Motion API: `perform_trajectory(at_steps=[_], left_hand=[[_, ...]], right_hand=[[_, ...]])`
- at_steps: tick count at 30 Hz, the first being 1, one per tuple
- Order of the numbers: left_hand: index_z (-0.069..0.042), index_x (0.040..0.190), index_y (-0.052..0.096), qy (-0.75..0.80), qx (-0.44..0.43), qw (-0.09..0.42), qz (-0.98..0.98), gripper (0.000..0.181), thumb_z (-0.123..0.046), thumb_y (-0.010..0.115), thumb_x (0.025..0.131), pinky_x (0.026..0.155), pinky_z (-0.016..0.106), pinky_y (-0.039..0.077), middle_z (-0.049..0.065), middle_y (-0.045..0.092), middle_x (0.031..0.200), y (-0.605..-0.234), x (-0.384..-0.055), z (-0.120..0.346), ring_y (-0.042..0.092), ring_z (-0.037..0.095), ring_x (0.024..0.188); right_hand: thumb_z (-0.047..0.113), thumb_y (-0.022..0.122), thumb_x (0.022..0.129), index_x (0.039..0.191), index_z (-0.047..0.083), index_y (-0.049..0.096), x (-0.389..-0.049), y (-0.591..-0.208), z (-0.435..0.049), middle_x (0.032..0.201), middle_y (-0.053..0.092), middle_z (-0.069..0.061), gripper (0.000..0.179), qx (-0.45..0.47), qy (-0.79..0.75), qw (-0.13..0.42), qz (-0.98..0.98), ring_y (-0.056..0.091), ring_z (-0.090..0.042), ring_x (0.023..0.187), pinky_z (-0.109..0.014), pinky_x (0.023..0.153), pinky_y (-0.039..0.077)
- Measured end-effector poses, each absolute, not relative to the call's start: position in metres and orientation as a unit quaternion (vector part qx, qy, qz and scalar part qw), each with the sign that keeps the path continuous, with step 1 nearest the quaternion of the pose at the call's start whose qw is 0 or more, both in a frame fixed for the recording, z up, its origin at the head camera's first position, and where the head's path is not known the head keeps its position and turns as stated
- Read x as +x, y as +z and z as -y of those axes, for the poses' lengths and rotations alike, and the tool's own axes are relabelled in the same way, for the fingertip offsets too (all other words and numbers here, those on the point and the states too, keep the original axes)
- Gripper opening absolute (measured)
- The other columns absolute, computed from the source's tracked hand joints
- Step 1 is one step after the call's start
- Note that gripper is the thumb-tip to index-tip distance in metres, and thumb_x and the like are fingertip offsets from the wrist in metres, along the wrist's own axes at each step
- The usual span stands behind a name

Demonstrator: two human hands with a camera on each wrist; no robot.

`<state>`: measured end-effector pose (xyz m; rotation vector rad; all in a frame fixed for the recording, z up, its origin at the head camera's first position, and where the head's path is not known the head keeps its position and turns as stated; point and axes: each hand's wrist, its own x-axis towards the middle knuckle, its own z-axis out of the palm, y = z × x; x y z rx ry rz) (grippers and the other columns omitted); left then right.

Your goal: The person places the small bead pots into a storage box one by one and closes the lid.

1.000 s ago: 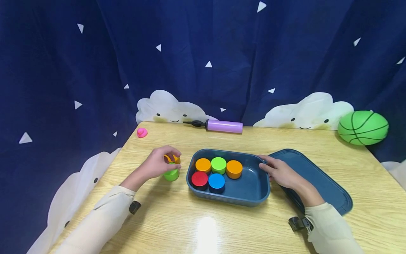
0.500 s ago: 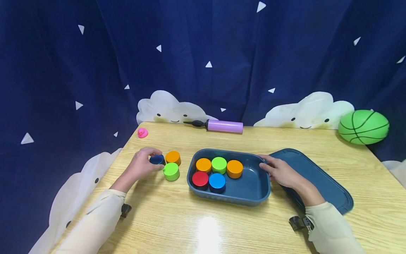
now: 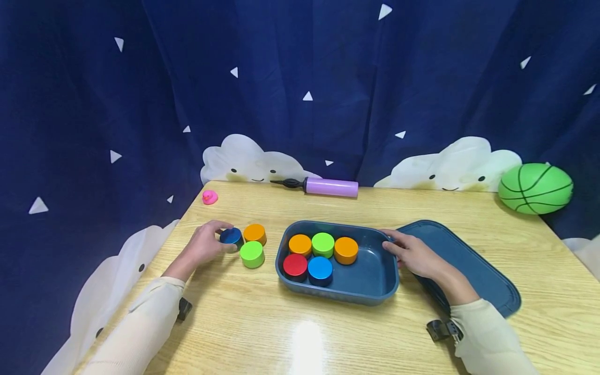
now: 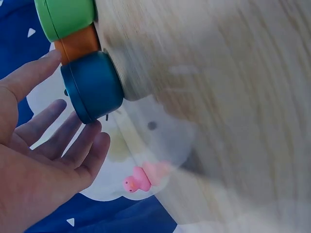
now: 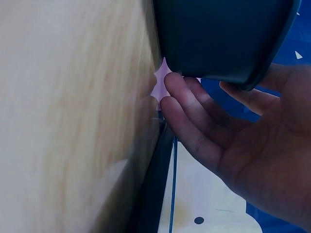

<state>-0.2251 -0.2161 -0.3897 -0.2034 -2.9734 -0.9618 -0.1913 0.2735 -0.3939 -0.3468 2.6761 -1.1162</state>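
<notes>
My left hand (image 3: 206, 244) is spread around a dark blue round lidded tin (image 4: 95, 85), its fingertips right at the lid's edge and the thumb near an orange tin (image 3: 255, 235). That orange tin and a green tin (image 3: 252, 254) stand close beside the blue one on the table. My right hand (image 3: 414, 254) grips the right end of a dark blue box (image 3: 349, 296), thumb over the rim and other fingers outside below it in the right wrist view. Inside the box stand a red tin (image 3: 295, 266), a bright blue tin (image 3: 320, 270), a green one and two orange ones.
A dark blue lid (image 3: 473, 268) lies right of the box, partly under my right forearm. Behind are a purple hand pump (image 3: 330, 187), a pink rubber duck (image 3: 210, 197) at back left and a green ball (image 3: 535, 188) at back right. A starry curtain (image 3: 300, 78) hangs behind the table.
My left hand has moved left from over the orange and green tins to the dark blue tin, then drawn back slightly, leaving its top in view. The right hand and box stay in place.
</notes>
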Motion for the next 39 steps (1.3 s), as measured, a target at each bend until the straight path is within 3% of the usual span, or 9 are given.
perform_trajectory(at_steps=[15, 26, 32, 36, 39], left_hand=[[0.004, 0.129, 0.063, -0.286, -0.058, 0.007, 0.956, 0.050, -0.017, 0.078, 0.086, 0.091, 0.049, 0.049, 0.027, 0.063, 0.126, -0.395, -0.228, 0.217, 0.061, 0.038, 0.106], [0.005, 0.127, 0.063, -0.298, -0.080, 0.097, 0.946, 0.049, -0.017, 0.079, 0.086, 0.092, 0.052, 0.048, 0.025, 0.065, 0.124, -0.368, -0.219, 0.199, 0.061, 0.041, 0.106], [0.002, 0.125, 0.065, -0.327, -0.128, 0.111, 0.930, 0.047, -0.015, 0.082, 0.084, 0.091, 0.051, 0.053, 0.021, 0.066, 0.124, -0.343, -0.207, 0.170, 0.064, 0.038, 0.104], [0.000, 0.122, 0.068, -0.334, -0.194, 0.102, 0.917, 0.046, -0.015, 0.085, 0.081, 0.091, 0.049, 0.056, 0.017, 0.067, 0.124, -0.331, -0.197, 0.139, 0.065, 0.033, 0.105], [-0.004, 0.121, 0.069, -0.327, -0.230, 0.077, 0.913, 0.046, -0.018, 0.086, 0.080, 0.091, 0.046, 0.056, 0.013, 0.068, 0.124, -0.325, -0.191, 0.114, 0.064, 0.029, 0.104]], right_hand=[[0.026, 0.048, 0.108, 0.153, 0.001, 0.038, -0.190, -0.393, -0.274, 0.081, 0.046, -0.005, 0.052, -0.120, -0.381, 0.108, -0.910, 0.053, -0.024, 0.070, -0.033, 0.065, 0.049], [0.028, 0.048, 0.108, 0.154, 0.004, 0.037, -0.190, -0.392, -0.274, 0.080, 0.047, -0.006, 0.053, -0.120, -0.387, 0.113, -0.907, 0.053, -0.024, 0.069, -0.031, 0.062, 0.047], [0.036, 0.048, 0.107, 0.156, 0.007, 0.036, -0.191, -0.392, -0.278, 0.082, 0.050, -0.008, 0.058, -0.129, -0.390, 0.125, -0.903, 0.055, -0.023, 0.070, -0.033, 0.065, 0.050], [0.039, 0.049, 0.106, 0.157, 0.010, 0.035, -0.191, -0.392, -0.283, 0.085, 0.053, -0.012, 0.060, -0.138, -0.391, 0.132, -0.900, 0.058, -0.023, 0.072, -0.034, 0.069, 0.055], [0.038, 0.051, 0.106, 0.158, 0.011, 0.033, -0.191, -0.392, -0.286, 0.107, 0.061, -0.023, 0.062, -0.148, -0.398, 0.137, -0.895, 0.062, -0.022, 0.077, -0.035, 0.072, 0.057]])
